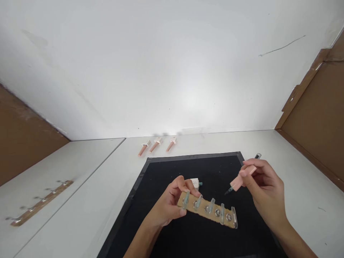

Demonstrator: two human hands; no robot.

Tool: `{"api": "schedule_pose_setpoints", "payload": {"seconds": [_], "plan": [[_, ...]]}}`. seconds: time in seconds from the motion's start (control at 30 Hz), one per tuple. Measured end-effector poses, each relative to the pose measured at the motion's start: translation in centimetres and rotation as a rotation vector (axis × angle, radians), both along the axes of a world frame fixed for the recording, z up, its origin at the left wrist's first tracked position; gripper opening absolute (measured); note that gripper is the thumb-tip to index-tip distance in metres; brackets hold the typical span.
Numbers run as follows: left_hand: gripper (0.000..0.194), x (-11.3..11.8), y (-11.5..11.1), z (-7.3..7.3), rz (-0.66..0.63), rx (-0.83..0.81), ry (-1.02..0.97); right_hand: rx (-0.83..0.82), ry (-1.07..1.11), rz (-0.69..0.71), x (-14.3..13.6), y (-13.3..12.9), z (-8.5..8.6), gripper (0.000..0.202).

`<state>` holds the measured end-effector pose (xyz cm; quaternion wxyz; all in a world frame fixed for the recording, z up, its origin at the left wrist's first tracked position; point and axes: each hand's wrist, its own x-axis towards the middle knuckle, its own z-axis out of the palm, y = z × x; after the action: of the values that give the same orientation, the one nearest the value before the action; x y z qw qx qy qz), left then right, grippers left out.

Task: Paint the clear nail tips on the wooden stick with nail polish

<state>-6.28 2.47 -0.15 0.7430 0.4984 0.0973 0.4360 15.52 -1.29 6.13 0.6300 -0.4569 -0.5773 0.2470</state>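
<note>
My left hand (176,199) is closed on one end of a wooden nail-tip strip (213,216). Several clear false nail tips stand in a row on round metal pieces along it; the leftmost nail tip (186,200) looks greenish. Up and to the right, my right hand (264,190) pinches the pink cap of a nail polish brush (243,178). Its dark green bristles point down-left, apart from the strip. A dark stick with a clear end (258,156) pokes out behind those fingers. Partly behind my left hand is an uncapped white polish bottle (195,184), green at its neck.
A black mat (172,168) covers the white table under my hands. Behind it lie several pink-capped polish bottles (158,141). At far left rests another wooden strip (43,203) with metal holders. Brown boards (317,96) flank both sides, and a white wall (172,71) rises behind.
</note>
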Motion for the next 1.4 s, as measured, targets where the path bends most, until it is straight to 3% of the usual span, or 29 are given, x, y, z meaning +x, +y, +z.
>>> {"api": "schedule_pose_setpoints", "payload": {"seconds": [0.07,0.2,0.43,0.63,0.83,1.0,1.13,1.23,1.4], "plan": [[0.025,0.0,0.0,0.0,-0.003,-0.005,0.002,0.02,0.009,-0.03,0.0,-0.1,-0.1,0.006],[0.026,0.0,0.0,0.0,-0.003,-0.008,0.005,0.066,-0.047,0.187,-0.4,-0.6,-0.3,0.007],[0.028,0.0,-0.1,0.3,0.007,-0.016,0.028,0.066,-0.016,0.077,-0.6,-0.3,0.0,0.006],[0.028,0.1,-0.1,0.5,-0.005,-0.015,0.02,0.087,-0.093,0.253,-0.3,-0.6,0.0,0.01],[0.028,0.0,-0.2,0.3,0.024,-0.031,0.014,0.073,0.019,0.106,-0.2,-0.4,0.1,0.004],[0.031,0.0,-0.2,0.8,0.028,-0.037,0.024,0.034,0.016,0.172,-0.1,-0.4,-0.5,0.011],[0.032,0.0,-0.2,0.7,0.03,-0.054,0.052,-0.028,0.095,0.005,0.1,0.2,-1.2,0.01],[0.034,0.1,-0.3,0.6,0.023,-0.044,0.136,-0.086,0.164,-0.078,0.4,1.1,-1.6,0.015],[0.035,0.6,-0.8,1.2,-0.065,-0.035,0.431,-0.145,0.238,-0.053,0.5,2.1,-1.7,0.02]]}}
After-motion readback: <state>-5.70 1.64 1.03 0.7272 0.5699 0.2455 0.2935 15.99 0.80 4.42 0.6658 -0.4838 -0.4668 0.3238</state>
